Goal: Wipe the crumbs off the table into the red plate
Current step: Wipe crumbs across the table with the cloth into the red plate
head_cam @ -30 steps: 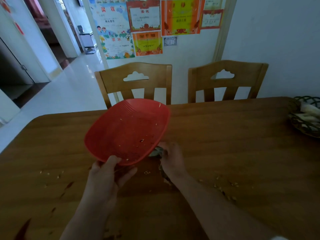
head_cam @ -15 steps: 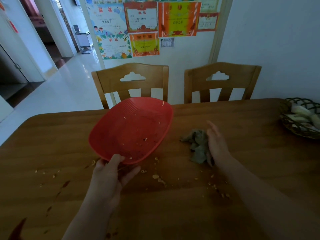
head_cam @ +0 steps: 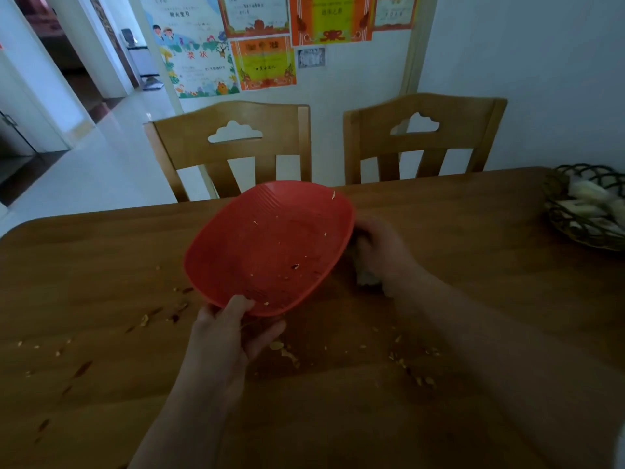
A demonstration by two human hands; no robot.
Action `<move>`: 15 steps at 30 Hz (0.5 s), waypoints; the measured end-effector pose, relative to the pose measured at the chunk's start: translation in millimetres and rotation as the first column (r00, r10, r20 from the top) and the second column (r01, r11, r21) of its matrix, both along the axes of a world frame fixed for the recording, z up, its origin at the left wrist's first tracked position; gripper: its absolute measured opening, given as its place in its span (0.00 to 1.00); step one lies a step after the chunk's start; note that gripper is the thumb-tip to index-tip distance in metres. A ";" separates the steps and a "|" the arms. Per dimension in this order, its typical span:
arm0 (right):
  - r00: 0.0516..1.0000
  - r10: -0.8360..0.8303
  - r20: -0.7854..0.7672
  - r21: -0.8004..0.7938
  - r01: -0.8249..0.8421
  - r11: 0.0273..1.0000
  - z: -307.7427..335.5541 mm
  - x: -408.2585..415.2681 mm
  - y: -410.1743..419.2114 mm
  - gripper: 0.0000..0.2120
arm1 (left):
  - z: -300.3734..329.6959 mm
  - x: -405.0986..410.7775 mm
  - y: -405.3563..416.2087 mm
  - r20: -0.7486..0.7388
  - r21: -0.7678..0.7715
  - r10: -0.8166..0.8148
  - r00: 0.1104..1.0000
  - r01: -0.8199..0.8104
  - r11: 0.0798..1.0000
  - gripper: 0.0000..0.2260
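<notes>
My left hand (head_cam: 233, 330) grips the near rim of the red plate (head_cam: 270, 245), thumb on top, and holds it tilted above the wooden table (head_cam: 456, 231). A few crumbs lie inside the plate. My right hand (head_cam: 382, 252) is at the plate's right edge, curled over a grey cloth (head_cam: 367, 280) that is mostly hidden beneath it and the plate. Crumbs and husks (head_cam: 412, 363) are scattered on the table near my right forearm, below the plate and to the left (head_cam: 159, 316).
Two wooden chairs (head_cam: 236, 143) stand at the table's far side against a wall with posters. A dark woven basket (head_cam: 588, 208) with pale contents sits at the table's right edge. The floor opens to the left.
My right hand has swept the cloth leftward from the open table back to the plate's right edge. The plate stays held in my left hand.
</notes>
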State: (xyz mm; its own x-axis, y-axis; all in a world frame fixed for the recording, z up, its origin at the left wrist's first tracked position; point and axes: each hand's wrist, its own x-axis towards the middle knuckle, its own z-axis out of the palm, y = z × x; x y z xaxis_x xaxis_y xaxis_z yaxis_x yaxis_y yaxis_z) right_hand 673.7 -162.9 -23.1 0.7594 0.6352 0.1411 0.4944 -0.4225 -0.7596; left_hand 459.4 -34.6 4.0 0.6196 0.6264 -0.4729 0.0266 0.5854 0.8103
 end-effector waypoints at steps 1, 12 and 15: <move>0.996 -0.068 -0.055 0.090 0.073 0.993 4.3 9.3 -10.8 0.18 | -0.2 3.0 -0.9 0.001 0.001 -0.005 1.000 0.005 1.000 0.12; 0.921 -0.230 0.314 -0.329 0.333 0.883 -50.1 41.2 -72.2 0.18 | -7.7 14.7 4.1 0.012 0.002 -0.011 1.000 0.011 1.000 0.11; 0.936 -0.033 0.351 -0.279 0.138 0.950 -51.3 -2.5 -14.8 0.23 | -10.4 12.6 -1.7 -0.003 -0.008 -0.014 1.000 0.014 1.000 0.13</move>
State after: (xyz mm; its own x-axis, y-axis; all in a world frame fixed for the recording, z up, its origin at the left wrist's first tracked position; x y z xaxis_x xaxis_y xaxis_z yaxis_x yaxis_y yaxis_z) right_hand 671.2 -177.8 -74.3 0.7527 0.6221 0.2154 0.6506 -0.6528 -0.3880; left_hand 471.9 -36.2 -6.4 0.6268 0.6141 -0.4795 0.0368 0.5914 0.8055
